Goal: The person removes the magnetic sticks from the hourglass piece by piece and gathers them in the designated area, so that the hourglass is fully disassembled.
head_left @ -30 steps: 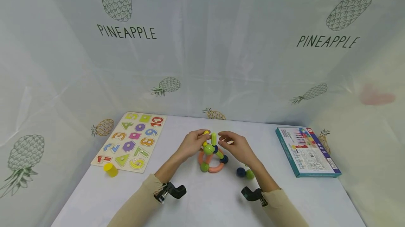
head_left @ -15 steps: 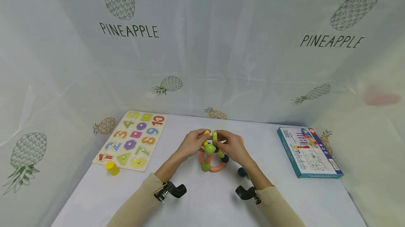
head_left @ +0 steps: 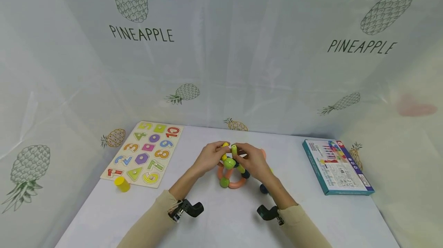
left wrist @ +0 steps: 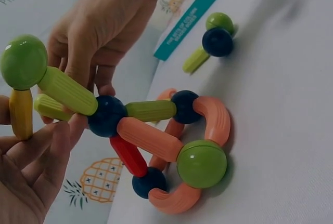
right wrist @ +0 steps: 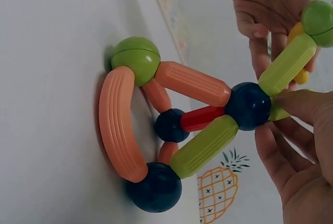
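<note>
Head view: the ball-and-stick model (head_left: pixel 230 163) stands on the table (head_left: pixel 221 217), between both hands. The left hand (head_left: pixel 209 158) pinches the yellow stick (head_left: pixel 224 156) at the model's upper left, I'd guess so the top doesn't swing. The right hand (head_left: pixel 254 161) has the upright lime stick (head_left: pixel 234 150) gripped on the other side. Number board (head_left: pixel 142 155) and yellow cylinder (head_left: pixel 122 184) sit left of the model, box (head_left: pixel 340 167) well off to its right.

Left wrist: yellow stick touches the upper green ball (left wrist: pixel 23 62), fingers curled on it. Loose green ball (left wrist: pixel 219 21) and loose navy ball (left wrist: pixel 217 42) lie apart from the model, probably parked within reach.

Right wrist: thumb and fingers pinch that lime stick right by the top navy ball (right wrist: pixel 248 106), probably for control at the joint. Red stick (right wrist: pixel 203 118) and two others prop that ball like a tripod.
</note>
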Available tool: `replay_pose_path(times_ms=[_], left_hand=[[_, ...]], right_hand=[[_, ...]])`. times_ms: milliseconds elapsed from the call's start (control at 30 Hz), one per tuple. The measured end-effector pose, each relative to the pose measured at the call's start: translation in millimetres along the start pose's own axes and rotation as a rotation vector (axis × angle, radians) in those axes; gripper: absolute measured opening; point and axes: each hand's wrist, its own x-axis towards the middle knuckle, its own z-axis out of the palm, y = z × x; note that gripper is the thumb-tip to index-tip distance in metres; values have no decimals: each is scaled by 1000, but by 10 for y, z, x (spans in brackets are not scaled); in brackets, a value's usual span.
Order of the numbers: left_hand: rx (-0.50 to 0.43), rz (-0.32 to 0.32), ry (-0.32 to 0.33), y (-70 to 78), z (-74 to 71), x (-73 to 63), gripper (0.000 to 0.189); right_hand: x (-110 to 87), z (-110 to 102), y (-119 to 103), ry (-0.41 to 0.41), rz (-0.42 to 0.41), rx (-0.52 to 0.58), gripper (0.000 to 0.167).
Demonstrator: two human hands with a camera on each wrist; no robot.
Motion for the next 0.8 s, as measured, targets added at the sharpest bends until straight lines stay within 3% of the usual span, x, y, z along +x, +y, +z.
replay_pose_path(times_ms=[267,500,800], left_hand=[[0,-16,-4,-4,12,18,44],[-5,-33,-2,-13,8,28,43],[11,-21,-11,-4,-4,31,45]], right_hand=[[1,-145,93,53,73,29,34],[-100,-447,347,79,226,66,38],[-403,-865,764,-40,433,78,47]])
